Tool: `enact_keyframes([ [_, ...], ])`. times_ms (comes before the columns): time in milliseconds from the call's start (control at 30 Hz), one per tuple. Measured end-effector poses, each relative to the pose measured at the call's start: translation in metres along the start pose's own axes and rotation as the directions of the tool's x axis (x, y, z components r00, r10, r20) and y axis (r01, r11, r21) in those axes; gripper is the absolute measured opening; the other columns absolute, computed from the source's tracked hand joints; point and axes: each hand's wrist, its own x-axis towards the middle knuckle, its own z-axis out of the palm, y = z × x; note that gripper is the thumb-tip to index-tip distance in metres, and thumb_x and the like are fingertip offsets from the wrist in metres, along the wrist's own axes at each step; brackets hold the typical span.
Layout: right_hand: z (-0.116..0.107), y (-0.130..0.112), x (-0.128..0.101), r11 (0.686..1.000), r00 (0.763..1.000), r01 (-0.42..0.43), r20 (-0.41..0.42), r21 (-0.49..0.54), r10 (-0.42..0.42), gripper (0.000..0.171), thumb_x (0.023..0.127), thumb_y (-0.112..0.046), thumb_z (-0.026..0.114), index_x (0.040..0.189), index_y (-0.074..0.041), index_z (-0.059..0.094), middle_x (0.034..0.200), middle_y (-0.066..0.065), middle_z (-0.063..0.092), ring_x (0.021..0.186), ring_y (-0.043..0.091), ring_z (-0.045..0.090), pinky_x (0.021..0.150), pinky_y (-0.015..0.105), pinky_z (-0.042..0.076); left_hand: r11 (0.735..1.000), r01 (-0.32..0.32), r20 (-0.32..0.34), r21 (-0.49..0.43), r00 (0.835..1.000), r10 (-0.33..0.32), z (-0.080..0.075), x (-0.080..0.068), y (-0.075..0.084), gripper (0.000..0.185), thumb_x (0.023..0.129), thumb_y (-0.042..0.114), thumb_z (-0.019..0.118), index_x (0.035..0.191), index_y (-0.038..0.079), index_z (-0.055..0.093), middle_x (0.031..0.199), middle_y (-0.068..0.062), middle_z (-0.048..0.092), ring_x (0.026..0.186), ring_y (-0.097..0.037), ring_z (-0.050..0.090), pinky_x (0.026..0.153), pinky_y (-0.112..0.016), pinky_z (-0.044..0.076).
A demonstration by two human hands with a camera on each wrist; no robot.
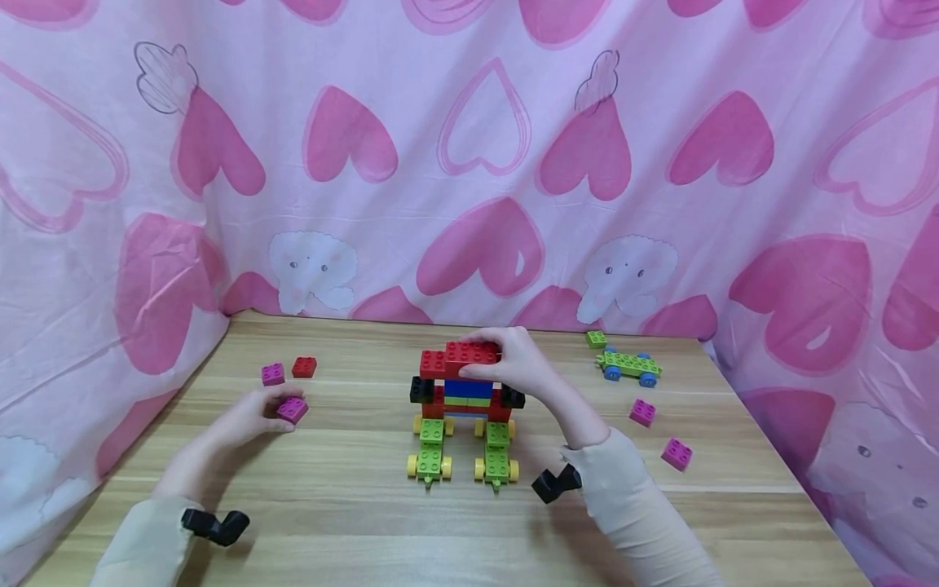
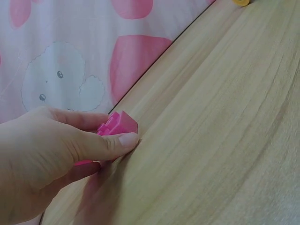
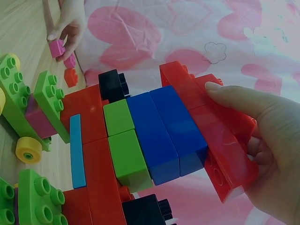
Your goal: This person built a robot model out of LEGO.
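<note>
A tall model of toy building bricks (image 1: 468, 390) stands mid-table on two green wheeled bases with yellow wheels. Red bricks (image 3: 206, 117) form its top, above blue, green, red and black ones. My right hand (image 1: 517, 359) grips the top red brick at its right end, thumb on the near side. Over at the left, my left hand (image 1: 257, 414) pinches a magenta brick (image 1: 292, 409) between thumb and fingers, at or just above the tabletop. Another magenta brick (image 1: 273, 374) and a red brick (image 1: 304, 367) lie just beyond that hand.
On the right lies a green wheeled base (image 1: 631, 364) with blue wheels, a small green brick (image 1: 597, 339) behind it. Two magenta bricks, one (image 1: 642, 412) farther and one (image 1: 676, 453) nearer, sit in front. A pink heart-patterned curtain (image 1: 469, 163) borders the wooden table (image 1: 352, 505).
</note>
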Motion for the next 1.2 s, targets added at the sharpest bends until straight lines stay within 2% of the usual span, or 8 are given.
enact_keyframes([
  [233,0.000,-0.001,-0.001,1.000,1.000,-0.008,0.000,0.010,0.008,0.044,0.084,-0.029,0.078,0.123,-0.013,0.068,0.118,0.007,0.070,0.099,0.021,0.064,0.088,0.039,0.056,0.999,-0.023,-0.024,0.038,0.999,0.024,0.002,-0.001,0.002,0.044,0.080,0.006,0.077,0.119,-0.007,0.061,0.113,-0.025,0.066,0.104,-0.032,0.061,0.087,-0.029,0.050],
  [600,0.001,0.000,-0.001,1.000,1.000,-0.007,-0.005,0.010,0.007,0.043,0.084,-0.030,0.078,0.123,-0.014,0.068,0.118,0.007,0.070,0.099,0.021,0.064,0.087,0.039,0.056,0.995,0.080,-0.071,0.055,0.995,-0.076,0.007,0.003,0.007,0.044,0.081,0.012,0.078,0.117,-0.007,0.063,0.112,-0.024,0.067,0.105,-0.035,0.062,0.090,-0.045,0.050],
  [833,0.001,0.001,-0.001,1.000,1.000,-0.011,-0.005,0.014,0.011,0.043,0.084,-0.030,0.078,0.123,-0.015,0.068,0.119,0.007,0.069,0.100,0.021,0.064,0.088,0.039,0.056,0.991,0.131,-0.077,0.018,0.989,-0.130,0.007,0.010,0.015,0.047,0.082,0.017,0.079,0.119,-0.006,0.063,0.111,-0.023,0.068,0.104,-0.037,0.064,0.091,-0.051,0.051],
  [967,0.001,0.000,-0.001,1.000,1.000,-0.006,-0.006,0.021,0.006,0.043,0.084,-0.029,0.078,0.123,-0.015,0.068,0.118,0.007,0.070,0.099,0.021,0.064,0.087,0.038,0.056,0.992,0.124,-0.082,-0.007,0.989,-0.124,0.007,0.017,0.026,0.051,0.082,0.022,0.080,0.121,-0.006,0.063,0.113,-0.023,0.067,0.107,-0.041,0.064,0.092,-0.053,0.052],
  [1100,0.001,-0.001,-0.001,1.000,1.000,-0.003,-0.008,0.024,0.003,0.043,0.084,-0.028,0.078,0.123,-0.014,0.068,0.118,0.007,0.070,0.099,0.021,0.064,0.087,0.038,0.057,0.996,0.084,-0.115,0.009,0.990,-0.082,0.006,0.026,0.043,0.053,0.080,0.025,0.081,0.121,-0.005,0.064,0.113,-0.023,0.068,0.107,-0.041,0.064,0.092,-0.054,0.052],
  [1200,0.001,-0.001,-0.001,1.000,1.000,-0.006,-0.008,0.022,0.006,0.043,0.084,-0.028,0.078,0.123,-0.015,0.068,0.118,0.007,0.069,0.099,0.021,0.064,0.087,0.038,0.057,0.999,0.033,-0.145,0.040,0.989,-0.026,0.005,0.032,0.059,0.051,0.081,0.025,0.080,0.119,-0.005,0.065,0.111,-0.022,0.069,0.105,-0.040,0.064,0.091,-0.055,0.052],
])
